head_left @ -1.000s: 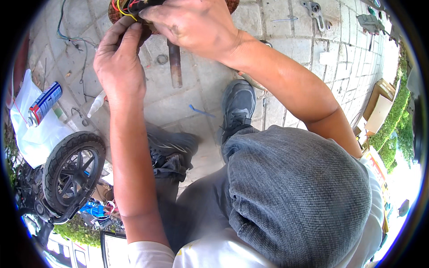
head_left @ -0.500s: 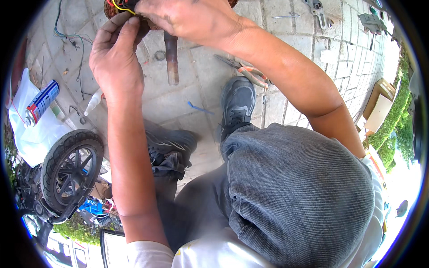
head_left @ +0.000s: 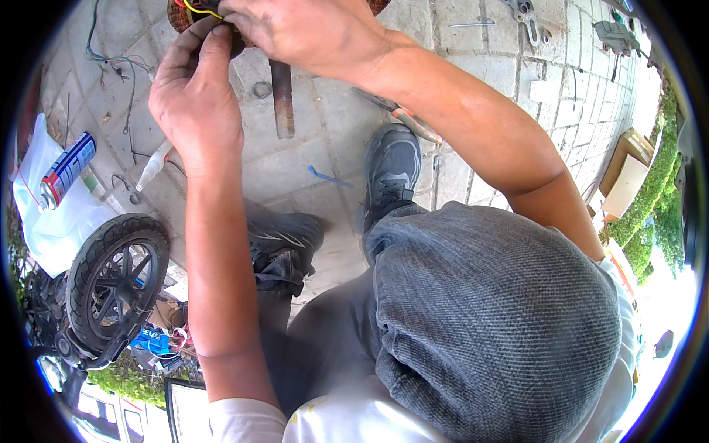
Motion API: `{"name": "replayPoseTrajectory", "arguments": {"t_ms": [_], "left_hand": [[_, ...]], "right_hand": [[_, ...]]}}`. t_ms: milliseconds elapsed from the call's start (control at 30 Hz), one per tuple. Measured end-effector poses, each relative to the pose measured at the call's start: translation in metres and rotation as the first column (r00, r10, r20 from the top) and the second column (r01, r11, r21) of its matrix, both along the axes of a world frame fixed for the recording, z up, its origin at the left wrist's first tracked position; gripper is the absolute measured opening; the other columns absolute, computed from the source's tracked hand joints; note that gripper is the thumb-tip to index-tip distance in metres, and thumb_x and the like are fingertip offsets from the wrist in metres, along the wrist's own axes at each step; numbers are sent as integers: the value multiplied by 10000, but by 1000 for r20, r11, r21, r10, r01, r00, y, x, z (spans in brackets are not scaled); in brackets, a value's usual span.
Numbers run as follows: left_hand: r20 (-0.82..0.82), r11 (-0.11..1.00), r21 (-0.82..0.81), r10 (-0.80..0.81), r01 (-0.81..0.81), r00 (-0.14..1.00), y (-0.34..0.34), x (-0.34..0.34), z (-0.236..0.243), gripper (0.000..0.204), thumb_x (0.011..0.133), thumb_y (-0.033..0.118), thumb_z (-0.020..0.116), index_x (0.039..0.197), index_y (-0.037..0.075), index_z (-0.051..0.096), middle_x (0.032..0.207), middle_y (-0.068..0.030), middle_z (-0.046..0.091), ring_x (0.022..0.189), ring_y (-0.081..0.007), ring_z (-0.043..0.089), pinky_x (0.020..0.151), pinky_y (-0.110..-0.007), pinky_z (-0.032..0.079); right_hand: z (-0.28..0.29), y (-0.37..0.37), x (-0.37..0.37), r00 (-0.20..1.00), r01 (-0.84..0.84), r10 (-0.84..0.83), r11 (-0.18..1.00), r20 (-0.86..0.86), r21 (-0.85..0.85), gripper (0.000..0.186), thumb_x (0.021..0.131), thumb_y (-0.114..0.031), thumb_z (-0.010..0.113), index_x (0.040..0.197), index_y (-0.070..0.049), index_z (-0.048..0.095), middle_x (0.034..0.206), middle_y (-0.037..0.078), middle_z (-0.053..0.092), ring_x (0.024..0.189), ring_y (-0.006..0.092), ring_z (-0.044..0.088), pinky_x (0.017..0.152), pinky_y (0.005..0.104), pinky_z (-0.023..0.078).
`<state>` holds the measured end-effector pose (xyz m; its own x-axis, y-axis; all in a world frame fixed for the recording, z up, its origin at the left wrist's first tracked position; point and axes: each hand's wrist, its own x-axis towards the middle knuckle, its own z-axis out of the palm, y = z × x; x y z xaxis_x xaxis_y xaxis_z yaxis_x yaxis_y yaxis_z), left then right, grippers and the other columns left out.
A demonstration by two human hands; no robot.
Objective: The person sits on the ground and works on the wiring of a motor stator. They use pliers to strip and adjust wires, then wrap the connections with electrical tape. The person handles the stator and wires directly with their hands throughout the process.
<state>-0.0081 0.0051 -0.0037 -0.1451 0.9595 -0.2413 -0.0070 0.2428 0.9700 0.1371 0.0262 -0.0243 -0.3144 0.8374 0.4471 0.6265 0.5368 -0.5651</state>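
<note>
At the top edge is a round part with copper windings (head_left: 178,18), probably a motor's stator, partly cut off and covered by my hands. A yellow wire (head_left: 202,11) loops over its dark middle to my fingertips. My left hand (head_left: 196,103) is closed, thumb against bent forefinger, pinching at the wire's end. Bent over the same spot from the right, my right hand (head_left: 310,37) has its fingertips closed beside the left thumb; what they grip is hidden. A thick metal shaft (head_left: 283,103) sticks out below the windings toward my feet.
On the paving lie a metal ring (head_left: 261,90), orange-handled pliers (head_left: 415,124), a blue cable tie (head_left: 329,177), a white-nozzled tube (head_left: 154,166) and loose wires (head_left: 125,60). A spray can (head_left: 68,170) on a plastic bag and a black wheel (head_left: 118,284) stand left. Cardboard (head_left: 624,181) lies right.
Both hands have shifted very slightly, still together at the yellow wire. My right forearm has come a little lower and covers more of the pliers.
</note>
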Motion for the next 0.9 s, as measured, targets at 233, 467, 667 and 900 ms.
{"name": "replayPoseTrajectory", "arguments": {"t_ms": [233,467,667,900], "left_hand": [[-167,999,13,50,-48,985,-3,8,11,231,884,70,647,1025,-112,670,946,-125,698,842,-133,643,799,-244,503],[152,986,-133,120,-101,981,4,1,6,241,875,73,623,1042,-99,650,944,-128,682,864,-185,653,814,-310,531],[304,960,-264,172,-91,937,10,-6,5,242,857,58,640,1026,-114,621,1005,-116,658,929,-220,622,826,-375,515],[321,907,-388,300,-164,899,12,-2,10,220,837,65,666,1021,-53,637,984,-93,657,937,-197,599,888,-398,415]], "right_hand": [[8,0,-1,999,-8,10,999,47,-49,104,827,-117,544,883,-48,599,715,99,624,644,262,629,549,368,493],[18,-9,0,984,10,-36,989,-176,-148,109,829,-148,591,851,-41,583,721,121,610,649,299,632,567,394,512],[11,-14,-2,986,107,-106,994,-131,0,137,813,-144,627,835,-20,575,806,149,588,658,333,627,586,415,517],[11,-10,-9,990,127,-124,991,-61,46,105,778,-96,598,795,4,568,766,151,572,685,307,645,574,398,522]]}}
